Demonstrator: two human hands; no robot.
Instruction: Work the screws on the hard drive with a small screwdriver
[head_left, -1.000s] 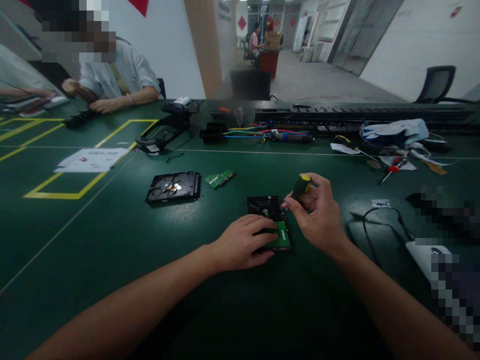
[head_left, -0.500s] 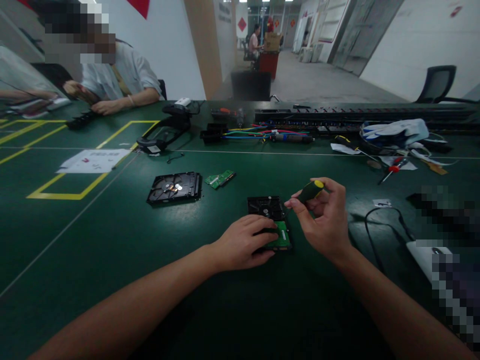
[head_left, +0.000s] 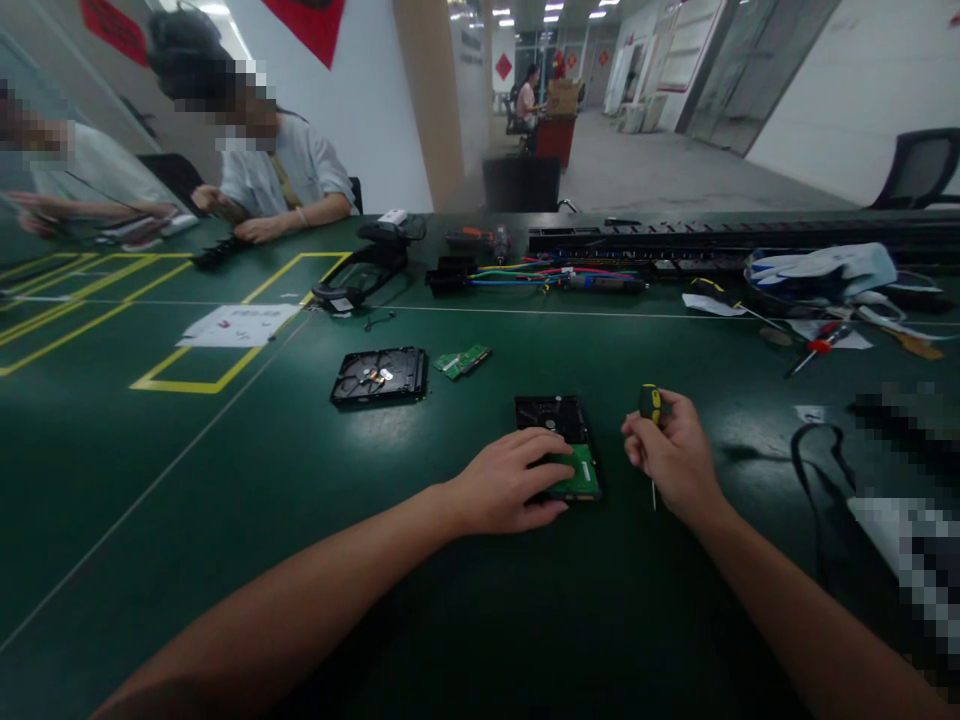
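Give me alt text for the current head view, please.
A person's left grip rests on a hard drive with a green circuit board; to its right, the right grip holds a screwdriver pointing down. Another drive and loose green circuitry lie farther off on the green table.

The person's bare left hand (head_left: 514,485) hides much of the green rectangular circuit board (head_left: 585,472) and a corner of the black metal hard drive (head_left: 547,408) from me. The bare right hand (head_left: 671,455) covers the lower handle of the yellow-and-dark-green screwdriver (head_left: 650,402); I can't make out its tip. Print on the flat white paper sheet (head_left: 244,322) is too small to read. Coarse squares blur a pale, smooth-sided object (head_left: 874,515), cut off at the right edge, as is the black mesh-backed chair (head_left: 919,170).
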